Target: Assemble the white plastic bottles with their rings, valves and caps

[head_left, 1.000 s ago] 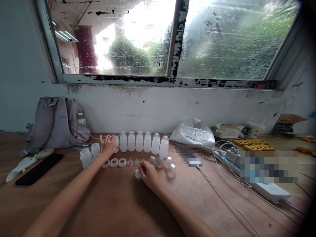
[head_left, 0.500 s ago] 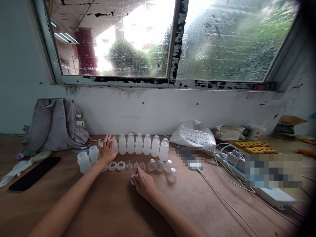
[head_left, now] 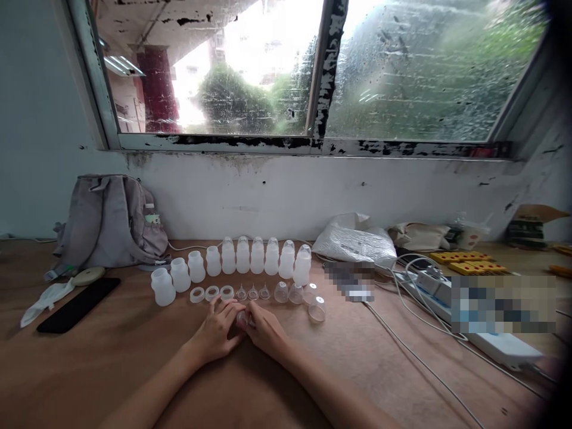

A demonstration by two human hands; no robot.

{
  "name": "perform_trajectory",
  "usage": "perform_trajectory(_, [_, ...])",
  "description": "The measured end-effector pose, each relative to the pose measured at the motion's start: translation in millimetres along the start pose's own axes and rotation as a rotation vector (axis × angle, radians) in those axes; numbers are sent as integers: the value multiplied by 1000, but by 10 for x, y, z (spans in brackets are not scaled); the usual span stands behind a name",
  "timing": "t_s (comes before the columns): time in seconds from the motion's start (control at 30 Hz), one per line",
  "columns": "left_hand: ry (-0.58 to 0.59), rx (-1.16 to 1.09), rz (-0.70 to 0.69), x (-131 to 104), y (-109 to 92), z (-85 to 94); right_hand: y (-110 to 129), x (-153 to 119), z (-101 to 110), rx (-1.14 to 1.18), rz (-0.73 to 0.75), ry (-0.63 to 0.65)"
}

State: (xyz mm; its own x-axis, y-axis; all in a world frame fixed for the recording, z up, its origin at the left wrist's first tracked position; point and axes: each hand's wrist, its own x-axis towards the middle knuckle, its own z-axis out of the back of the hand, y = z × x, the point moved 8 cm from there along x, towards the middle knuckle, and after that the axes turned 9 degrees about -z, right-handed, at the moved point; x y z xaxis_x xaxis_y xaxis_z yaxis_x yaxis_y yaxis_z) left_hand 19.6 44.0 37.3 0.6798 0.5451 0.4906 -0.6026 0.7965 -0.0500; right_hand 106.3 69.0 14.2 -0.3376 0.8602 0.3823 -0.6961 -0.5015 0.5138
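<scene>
My left hand [head_left: 218,330] and my right hand [head_left: 267,330] meet low over the table. Both close their fingers round a small translucent bottle part, a baby bottle collar ring [head_left: 242,319], seemingly with a nipple in it; the fingers hide much of it. Just beyond lie several loose collar rings [head_left: 197,294], clear nipples [head_left: 252,291] and domed caps [head_left: 317,310]. Farther back, open white baby bottles [head_left: 164,287] stand at the left of a curved row. Capped baby bottles [head_left: 257,256] make up its right part.
A grey backpack [head_left: 111,220], a black phone-like slab [head_left: 80,304] and a crumpled white wrapper [head_left: 44,302] sit at the left. On the right are a silvery bag [head_left: 355,241], a power strip [head_left: 500,348] with cables, and yellow blocks [head_left: 478,268]. A windowed wall stands behind.
My left hand has come from the bottle row, toward me and right, to join my right hand at the collar ring. The right hand keeps its hold. The view has shifted slightly.
</scene>
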Motion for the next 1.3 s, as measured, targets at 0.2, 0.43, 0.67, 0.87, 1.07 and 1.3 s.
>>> perform_trajectory(0.2, [-14, -43, 4, -3, 45, -5, -24, 13, -32, -32, -60, 27])
perform_trajectory(0.43, [-38, -42, 20, -24, 82, 11, -10, 40, 0, -76, -77, 37])
perform_trajectory(0.67, [-25, -97, 10, -16, 29, 53, 103, 4, 107, -68, -15, -14])
perform_trajectory(0.87, [-46, -78, 35, -17, 60, 63, -37, 43, 259, -39, -99, -126])
perform_trajectory(1.07, [-18, -66, 43, -34, 128, 58, -384, 67, 415, -237, -403, -173])
perform_trajectory(1.3, [62, -87, -26, -41, 42, 31, -507, 37, 341, -270, -496, -68])
